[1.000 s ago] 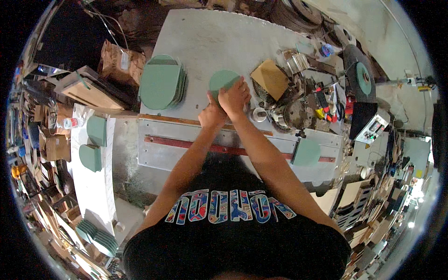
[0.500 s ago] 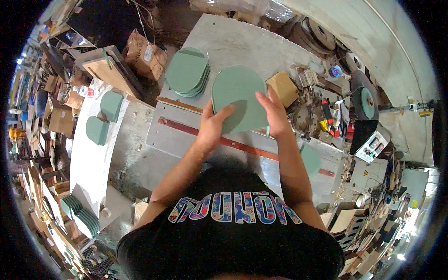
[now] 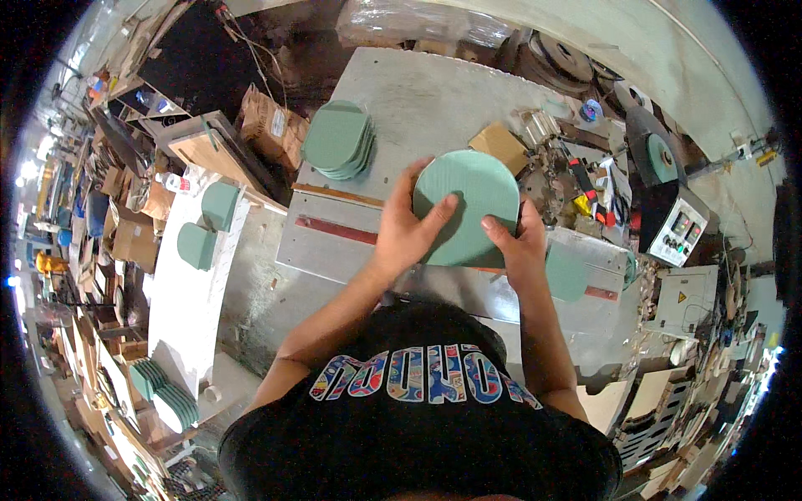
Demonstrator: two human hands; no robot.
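Note:
Between my two hands I hold a pale green panel [image 3: 472, 188] above the grey metal table; it has a rounded far end, a straight near edge and faint ribs across its face. My left hand [image 3: 413, 221] grips its left side, thumb lying on top and fingers mostly hidden beneath. On the right side my right hand [image 3: 520, 242] pinches the panel, its thumb on the face. A stack of similar green panels [image 3: 336, 138] sits on the table to the far left. Another green piece [image 3: 568, 271] lies to the right of my right forearm.
A red strip [image 3: 338, 230] runs along the metal table [image 3: 409, 92]. At left, two green pieces [image 3: 197, 245] lie on a white board [image 3: 180, 309], with stacked green pieces [image 3: 174, 409] nearer me. A cardboard piece [image 3: 499, 144], tools [image 3: 581, 179] and a control box [image 3: 678, 230] stand right.
The panel has shifted right and tilted, showing a ribbed face instead of the smoother one. My right hand has moved down toward its near right corner; my left thumb now lies farther over the face.

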